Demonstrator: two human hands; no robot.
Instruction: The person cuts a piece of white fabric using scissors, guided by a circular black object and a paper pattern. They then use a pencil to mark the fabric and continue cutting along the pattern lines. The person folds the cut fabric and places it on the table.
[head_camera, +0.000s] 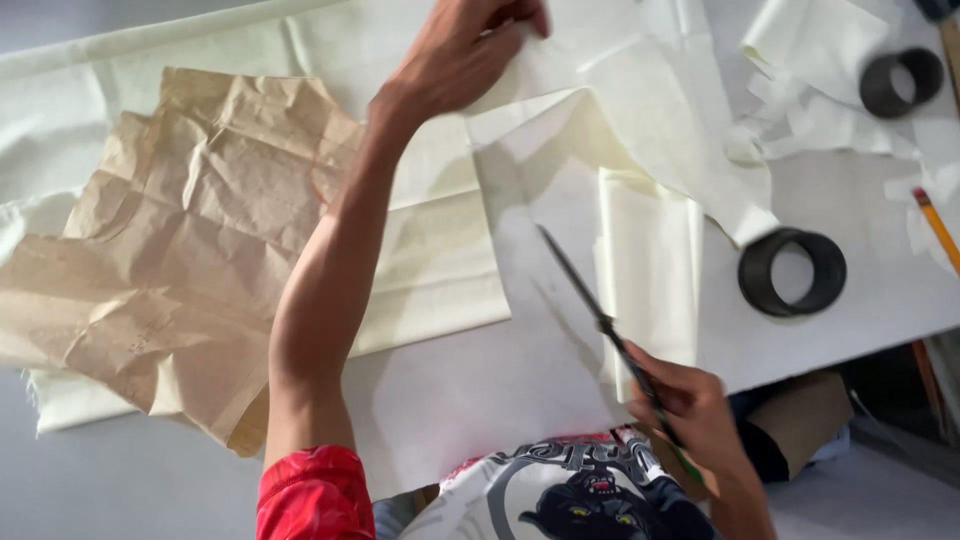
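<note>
Far left on the table we see crumpled brown pattern paper (190, 250), untouched. Our left hand (462, 50) pinches the far edge of the cream fabric (640, 150), mid-table: thin, limp, light, likely to slide, so we judge it best held taut near the cut line. Near right, our right hand (695, 410) is closed around the scissors (600, 315), blades slightly apart. Two black tape rolls (792, 272) lie right.

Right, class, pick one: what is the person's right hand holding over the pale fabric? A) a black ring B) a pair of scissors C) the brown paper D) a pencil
B: the right hand grips scissors, blades pointing up across the pale fabric; the pencil lies untouched.
</note>
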